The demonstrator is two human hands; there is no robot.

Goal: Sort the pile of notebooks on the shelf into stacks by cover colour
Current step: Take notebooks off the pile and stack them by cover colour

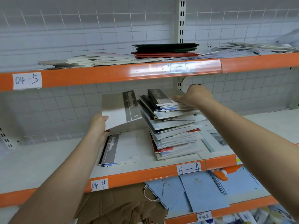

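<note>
A tall, uneven pile of notebooks (173, 126) stands on the white middle shelf (48, 156). My left hand (98, 125) grips the lower left corner of a grey-and-white notebook (120, 109), holding it in the air left of the pile. Below it lies a small stack of like grey-and-white notebooks (119, 147) flat on the shelf. My right hand (196, 96) reaches over the pile and pinches the right edge of the topmost grey notebook (161, 97).
The upper shelf carries flat white notebooks (100, 59), a dark green and red stack (166, 50) and loose papers (258, 47). A thin booklet (215, 139) lies right of the pile. Blue paper bags (202, 191) and brown bags (123, 206) fill the lower shelf.
</note>
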